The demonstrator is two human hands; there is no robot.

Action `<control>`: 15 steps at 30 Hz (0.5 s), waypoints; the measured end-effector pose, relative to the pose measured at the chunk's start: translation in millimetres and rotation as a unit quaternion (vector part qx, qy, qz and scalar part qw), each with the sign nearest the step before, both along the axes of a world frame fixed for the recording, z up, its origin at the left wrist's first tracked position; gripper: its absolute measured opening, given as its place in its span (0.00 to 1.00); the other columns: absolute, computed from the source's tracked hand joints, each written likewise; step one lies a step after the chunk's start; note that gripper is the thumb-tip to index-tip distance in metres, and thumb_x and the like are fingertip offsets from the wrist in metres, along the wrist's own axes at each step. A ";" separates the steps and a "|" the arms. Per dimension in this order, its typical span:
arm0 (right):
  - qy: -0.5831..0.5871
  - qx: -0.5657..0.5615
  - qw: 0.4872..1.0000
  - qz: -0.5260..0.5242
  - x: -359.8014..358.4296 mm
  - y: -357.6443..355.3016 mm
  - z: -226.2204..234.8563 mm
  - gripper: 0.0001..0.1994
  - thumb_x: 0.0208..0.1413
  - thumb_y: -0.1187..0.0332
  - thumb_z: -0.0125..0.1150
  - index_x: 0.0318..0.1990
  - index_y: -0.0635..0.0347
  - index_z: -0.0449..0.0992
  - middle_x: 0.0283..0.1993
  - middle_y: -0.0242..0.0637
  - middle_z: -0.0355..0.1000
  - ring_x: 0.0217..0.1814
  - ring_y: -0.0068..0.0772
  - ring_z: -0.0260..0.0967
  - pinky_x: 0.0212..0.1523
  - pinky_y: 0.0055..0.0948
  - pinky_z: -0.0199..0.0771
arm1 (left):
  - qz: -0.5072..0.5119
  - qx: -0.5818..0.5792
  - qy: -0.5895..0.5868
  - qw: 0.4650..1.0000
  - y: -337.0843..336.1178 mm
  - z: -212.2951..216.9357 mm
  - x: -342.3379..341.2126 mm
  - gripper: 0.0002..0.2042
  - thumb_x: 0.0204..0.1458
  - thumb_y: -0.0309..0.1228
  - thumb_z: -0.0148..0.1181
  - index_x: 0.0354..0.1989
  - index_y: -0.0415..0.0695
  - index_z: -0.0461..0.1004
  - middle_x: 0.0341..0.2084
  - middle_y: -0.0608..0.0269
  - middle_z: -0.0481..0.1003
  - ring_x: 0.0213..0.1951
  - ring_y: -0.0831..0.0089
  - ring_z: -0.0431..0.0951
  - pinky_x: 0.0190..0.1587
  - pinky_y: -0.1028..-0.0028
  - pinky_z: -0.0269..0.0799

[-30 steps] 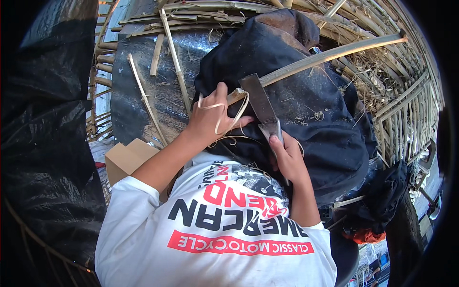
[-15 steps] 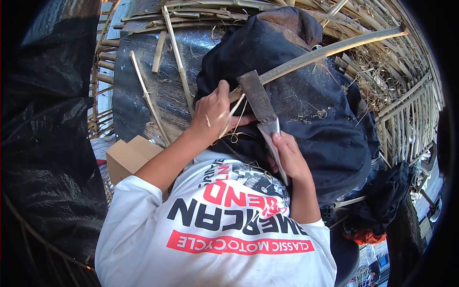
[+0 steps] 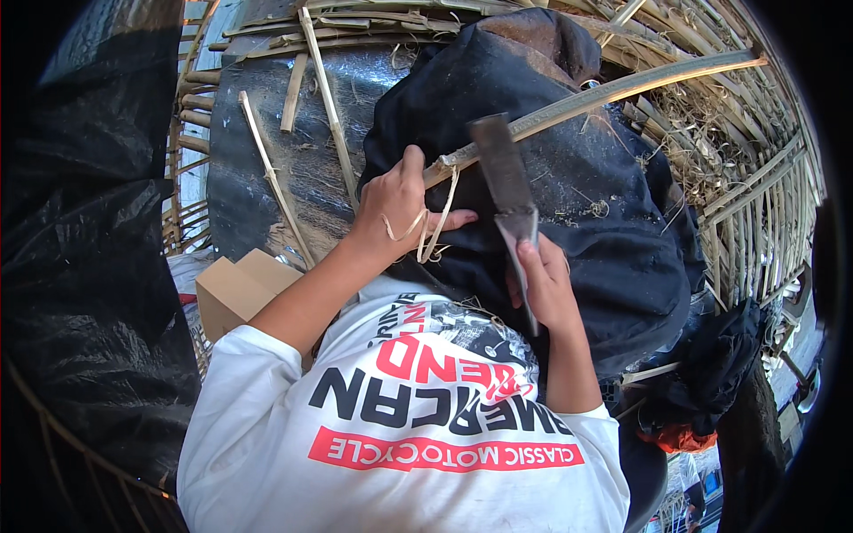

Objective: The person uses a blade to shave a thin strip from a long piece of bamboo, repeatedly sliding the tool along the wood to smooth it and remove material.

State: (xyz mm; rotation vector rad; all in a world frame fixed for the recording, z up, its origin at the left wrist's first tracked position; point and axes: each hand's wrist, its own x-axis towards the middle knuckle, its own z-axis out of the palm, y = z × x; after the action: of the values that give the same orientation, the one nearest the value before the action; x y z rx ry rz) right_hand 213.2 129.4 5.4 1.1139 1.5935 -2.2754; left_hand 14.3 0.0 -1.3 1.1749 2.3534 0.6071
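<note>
A: What takes up the most room around you?

B: At 9 o'clock, a black plastic sheet point(image 3: 89, 258). At 6, my white T-shirt point(image 3: 391, 422) with its red and black print. From 12 round to 4 o'clock, a dark cloth point(image 3: 595, 249), dusty and creased, with a mass of split bamboo point(image 3: 755, 204) beyond it, about 1 to 3 o'clock.

A: And the piece you have in hand?

B: A long bamboo strip point(image 3: 613, 96). It slants over the cloth, its near end just above the middle of the view and its far end up between 1 and 2 o'clock.

A: Anything smaller?

B: A cardboard box point(image 3: 240, 289) near 9 o'clock, and 3 loose bamboo pieces point(image 3: 330, 107) lying between 10 and 11. Then the square-ended knife point(image 3: 508, 178), its blurred blade pointing between 11 and 12 o'clock and crossing in front of the strip; I can't tell whether they touch.

A: How are your hands set?

B: My left hand point(image 3: 395, 204) is closed round the strip's near end, thumb stretched toward 3 o'clock. My right hand point(image 3: 544, 280) is wrapped round the knife's handle, thumb along it.

A: And the smallest thing?

B: A thin pale shaving point(image 3: 440, 213), dangling from the strip toward 6 o'clock, just beside my left thumb.
</note>
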 end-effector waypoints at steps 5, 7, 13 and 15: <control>-0.023 0.035 0.997 0.063 -0.8 -5.1 -1.2 0.19 0.69 0.53 0.43 0.39 0.62 0.69 0.18 0.32 0.66 0.16 0.22 0.65 0.15 0.22 0.64 | -0.007 -0.007 0.003 1.000 -0.4 -2.5 -0.7 0.39 0.35 0.58 0.74 0.37 0.36 0.60 0.25 0.39 0.75 0.30 0.38 0.79 0.31 0.56 0.76; -0.011 0.013 1.000 0.026 2.8 -2.7 -1.6 0.19 0.69 0.53 0.43 0.38 0.62 0.69 0.18 0.32 0.66 0.16 0.22 0.65 0.15 0.22 0.64 | 0.004 -0.015 -0.013 1.000 -3.1 1.2 -0.8 0.38 0.36 0.57 0.74 0.37 0.37 0.60 0.26 0.39 0.75 0.31 0.39 0.79 0.32 0.55 0.76; 0.065 -0.008 0.986 -0.154 0.4 2.3 5.4 0.13 0.58 0.62 0.61 0.38 0.61 0.66 0.21 0.33 0.67 0.16 0.22 0.65 0.16 0.22 0.68 | -0.018 -0.024 0.022 0.999 -0.2 21.8 3.6 0.33 0.40 0.49 0.75 0.40 0.37 0.61 0.30 0.45 0.74 0.36 0.42 0.78 0.36 0.56 0.74; 0.082 0.023 0.983 -0.165 -11.7 -0.1 13.7 0.15 0.51 0.73 0.68 0.41 0.63 0.67 0.26 0.33 0.70 0.19 0.22 0.67 0.19 0.21 0.70 | -0.028 -0.025 0.058 0.998 -3.3 30.2 6.3 0.32 0.42 0.46 0.74 0.42 0.37 0.61 0.32 0.45 0.73 0.39 0.44 0.77 0.38 0.57 0.73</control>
State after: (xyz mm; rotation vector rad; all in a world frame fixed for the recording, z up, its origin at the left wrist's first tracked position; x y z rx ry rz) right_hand 201.5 129.3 19.1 1.3208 1.6298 -2.6128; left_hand 20.6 -3.3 29.0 1.2791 2.4079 0.4694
